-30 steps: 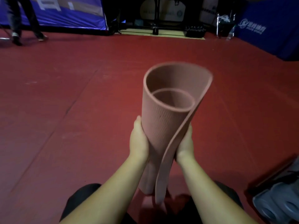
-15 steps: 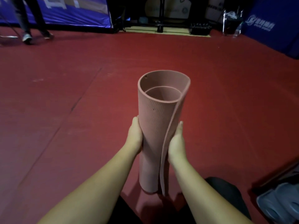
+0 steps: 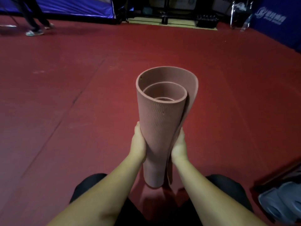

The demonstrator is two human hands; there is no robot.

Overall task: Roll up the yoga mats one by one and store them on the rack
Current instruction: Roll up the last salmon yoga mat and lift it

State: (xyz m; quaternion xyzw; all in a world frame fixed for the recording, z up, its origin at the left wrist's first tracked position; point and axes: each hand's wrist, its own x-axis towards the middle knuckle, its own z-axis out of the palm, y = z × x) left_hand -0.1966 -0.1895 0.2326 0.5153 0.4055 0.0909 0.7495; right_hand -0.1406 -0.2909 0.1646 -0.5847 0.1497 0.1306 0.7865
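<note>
A pink yoga mat (image 3: 160, 126), rolled into a loose tube, stands upright on its end on the red floor between my knees. Its top opening faces me and shows the coils inside. The outer flap hangs loose down the right side. My left hand (image 3: 138, 144) grips the roll's left side about halfway up. My right hand (image 3: 179, 146) grips the right side over the loose flap. The fingers of both hands are hidden behind the roll. No rack is clearly in view.
Red floor (image 3: 65, 103) stretches ahead and to both sides. A person's legs (image 3: 35, 22) stand at the far left. Blue banners (image 3: 73, 5) and dark gym equipment (image 3: 206, 22) line the back wall. Grey shoes (image 3: 283, 203) lie at the lower right.
The roll has been tightened: its wide open top has narrowed and more inner coils show. Both hands stay at the roll's sides. The view has shifted slightly and the far person has walked.
</note>
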